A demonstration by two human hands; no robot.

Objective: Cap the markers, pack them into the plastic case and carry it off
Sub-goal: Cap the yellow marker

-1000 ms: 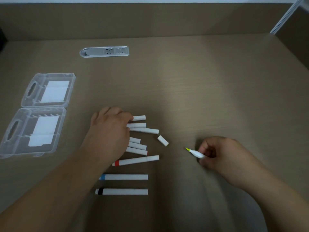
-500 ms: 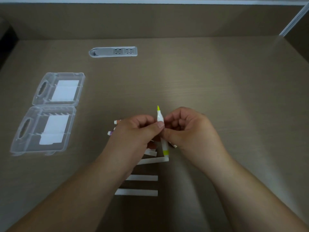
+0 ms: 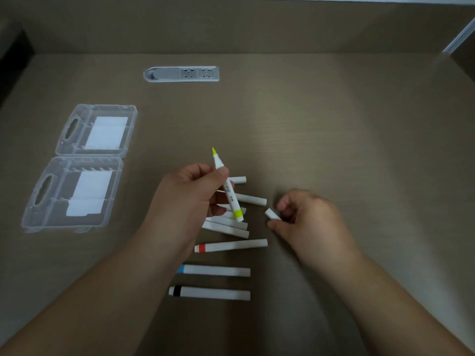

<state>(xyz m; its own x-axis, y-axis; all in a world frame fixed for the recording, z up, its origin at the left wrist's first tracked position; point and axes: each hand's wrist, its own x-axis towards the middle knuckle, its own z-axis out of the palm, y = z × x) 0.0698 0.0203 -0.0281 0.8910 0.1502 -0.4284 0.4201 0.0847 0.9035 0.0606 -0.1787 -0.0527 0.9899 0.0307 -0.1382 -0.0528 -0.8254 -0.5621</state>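
Brown wood-grain desk [image 3: 334, 140] fills my view, with a grey socket strip [image 3: 181, 74] set into it toward the back. At far left I see the clear plastic case [image 3: 79, 165] lying open flat, both halves facing up, each with a white label showing through; nothing is packed in it.

My left hand [image 3: 190, 194] is raised over the middle of the desk, thumb and fingers curled and clamped on the yellow marker [image 3: 227, 186], which stands nearly upright, its bare yellow tip pointing away from me and its yellow band at the lower end. My right hand [image 3: 305, 217] sits just to the right, low over the desk, fingers curled, pinching a small white cap [image 3: 272, 214] between thumb and fingertips. Cap and marker are apart.

Under and behind the left hand lies a loose cluster of white markers [image 3: 231, 226], some crossing one another; their colours are mostly hidden. Nearer to me three capped markers lie roughly parallel: the red-banded marker [image 3: 231, 245], then the blue-banded marker [image 3: 214, 270], then the black-banded marker [image 3: 209, 293], well apart from the case.
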